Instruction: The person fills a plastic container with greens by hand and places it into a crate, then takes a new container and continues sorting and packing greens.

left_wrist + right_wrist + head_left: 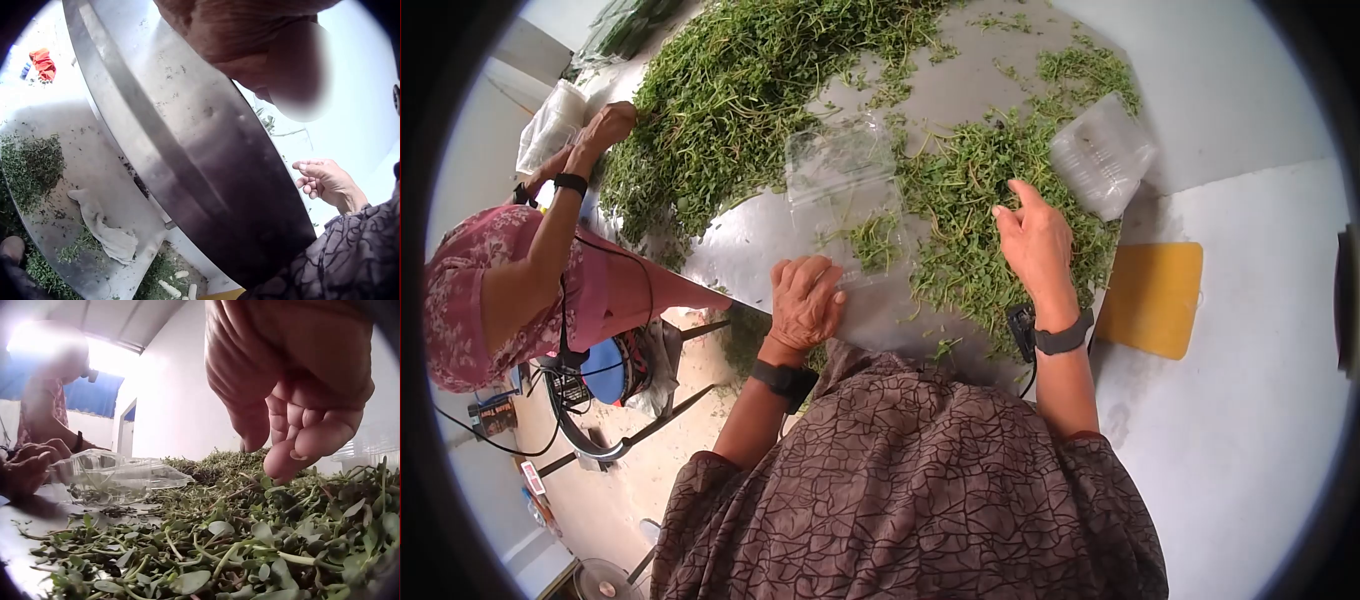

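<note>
Left hand [805, 300] rests on the near edge of the clear plastic clamshell container [840, 195] lying open on the round grey metal table [960, 90], fingers curled down over the rim, thumb toward 3 o'clock. I read it as pinning the box in place, a hold more than a full grip. Right hand [1032, 240] hovers over the loose pile of green leafy herb sprigs [970, 200] at 3 o'clock of the container, fingers loosely bent and a little apart. In the right wrist view the fingertips [284, 459] hang just above the greens, nothing pinched between them that I can see.

Step in hand, my judgement: filling the clamshell with sprigs. A small tuft already sits in its near half [875, 240]; the rest looks bare, so early in the fill. Next move calls for closing the right fingers on a bunch and carrying it toward 9 o'clock into the box while the left keeps it from sliding.

Second clear plastic container [1100, 150] lies at 1 o'clock of the right hand, on the pile's edge. Larger heap of the same greens [730, 90] at 11 o'clock, where another person's hand [605, 125] works. Yellow flat board [1155, 295] at 3 o'clock, off the table.
</note>
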{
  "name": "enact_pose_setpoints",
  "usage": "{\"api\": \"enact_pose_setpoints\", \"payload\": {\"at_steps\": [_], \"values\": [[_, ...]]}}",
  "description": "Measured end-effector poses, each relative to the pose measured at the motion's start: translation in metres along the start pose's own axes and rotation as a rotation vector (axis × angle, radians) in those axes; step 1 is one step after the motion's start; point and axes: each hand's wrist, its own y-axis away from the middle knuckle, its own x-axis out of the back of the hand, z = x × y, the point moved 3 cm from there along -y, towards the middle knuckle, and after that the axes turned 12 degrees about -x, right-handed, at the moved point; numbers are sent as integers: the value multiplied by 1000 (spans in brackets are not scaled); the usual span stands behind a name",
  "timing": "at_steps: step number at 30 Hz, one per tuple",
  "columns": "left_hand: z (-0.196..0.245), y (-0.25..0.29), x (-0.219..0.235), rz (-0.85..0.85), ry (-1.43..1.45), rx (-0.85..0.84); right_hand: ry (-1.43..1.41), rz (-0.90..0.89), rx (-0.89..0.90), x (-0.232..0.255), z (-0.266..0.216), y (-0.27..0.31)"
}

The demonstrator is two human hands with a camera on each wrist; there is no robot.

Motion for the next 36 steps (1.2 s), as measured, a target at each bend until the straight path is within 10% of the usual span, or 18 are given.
{"api": "enact_pose_setpoints", "payload": {"at_steps": [8, 19, 22, 36], "values": [[-2, 0, -1, 20, -12, 4, 195, 54, 179, -27, 4, -15], [-3, 0, 2, 8, 19, 7, -735, -40, 4, 37, -68, 19], [-4, 1, 2, 31, 30, 8, -483, -203, 269, 6, -80, 31], [-2, -3, 5, 65, 2, -9, -202, -181, 94, -1, -16, 53]]}}
